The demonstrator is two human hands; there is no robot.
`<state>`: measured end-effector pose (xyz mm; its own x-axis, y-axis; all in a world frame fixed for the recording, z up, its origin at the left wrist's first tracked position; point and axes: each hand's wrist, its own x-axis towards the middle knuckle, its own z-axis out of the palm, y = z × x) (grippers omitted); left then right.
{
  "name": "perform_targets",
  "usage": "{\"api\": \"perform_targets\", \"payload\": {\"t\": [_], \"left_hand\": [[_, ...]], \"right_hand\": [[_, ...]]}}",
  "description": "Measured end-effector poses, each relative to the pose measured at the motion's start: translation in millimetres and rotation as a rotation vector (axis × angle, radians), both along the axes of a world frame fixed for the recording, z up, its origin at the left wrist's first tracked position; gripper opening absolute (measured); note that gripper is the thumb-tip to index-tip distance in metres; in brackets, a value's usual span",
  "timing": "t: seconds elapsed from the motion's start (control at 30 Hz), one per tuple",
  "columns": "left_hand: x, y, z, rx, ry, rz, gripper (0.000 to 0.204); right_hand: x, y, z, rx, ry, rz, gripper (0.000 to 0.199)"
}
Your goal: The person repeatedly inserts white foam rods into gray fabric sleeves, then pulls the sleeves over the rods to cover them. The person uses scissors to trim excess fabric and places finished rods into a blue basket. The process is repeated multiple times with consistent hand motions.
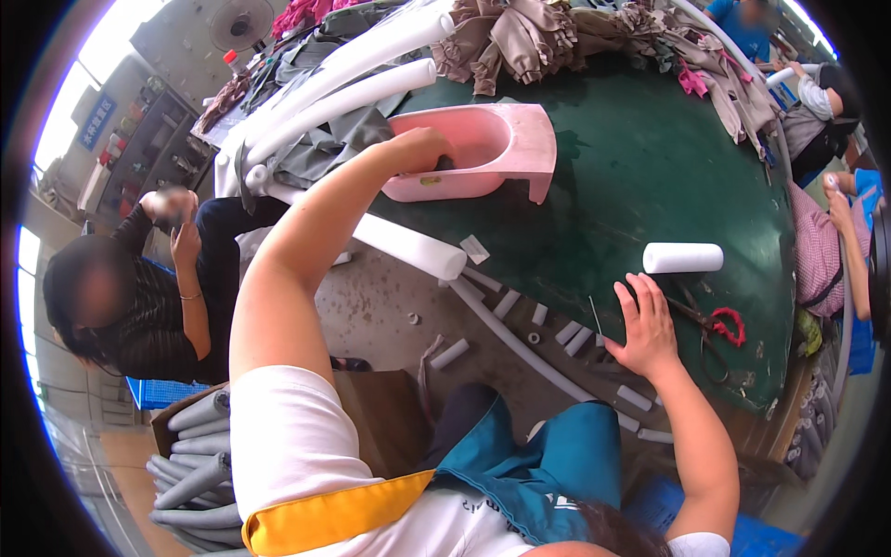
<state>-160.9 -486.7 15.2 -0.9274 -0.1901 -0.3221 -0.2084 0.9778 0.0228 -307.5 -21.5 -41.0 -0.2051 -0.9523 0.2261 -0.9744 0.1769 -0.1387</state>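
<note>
The person's left hand (419, 148) reaches out to about 11 o'clock and dips into a pink plastic stool-shaped bin (520, 139) lying on the dark green table (650, 176). The fingers curl down inside the bin, hidden by its wall, so I cannot tell whether they have hold of anything. The right hand (645, 325) lies flat and spread open at about 2 o'clock on the table's near edge, holding nothing. Just beyond its fingertips, toward 1 o'clock, lies a short white foam cylinder (683, 257). Red-handled scissors (719, 327) lie just to the right of that hand, at 3 o'clock.

A long white foam tube (408, 243) runs across beneath the left forearm, and small cut white foam pieces (568, 334) are scattered along the table edge between the two hands. More long foam tubes (343, 88) are stacked at 11 o'clock beside the bin.

By the look of it, the step in hand is fetching or dropping something in the bin. The next move would call for lifting the left hand clear of the bin's rim without tipping it.
</note>
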Motion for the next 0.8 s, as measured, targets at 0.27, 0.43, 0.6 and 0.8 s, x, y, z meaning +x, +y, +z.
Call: {"api": "perform_targets", "payload": {"t": [0.27,0.43,0.6,0.8], "left_hand": [[2,29,14,0.082,0.481,0.381,0.04],[-1,39,17,-0.124,0.578,0.396,0.043],[-6,39,12,-0.058,0.61,0.441,0.041],[15,-13,50,-0.134,1.032,0.641,0.051]], "right_hand": [[2,2,1,-0.003,0.004,0.0,0.087],[1,4,-1,-0.01,-0.005,-0.003,0.087],[-1,4,-1,-0.024,0.003,0.004,0.087],[-2,5,-3,-0.04,0.021,0.004,0.087]]}}
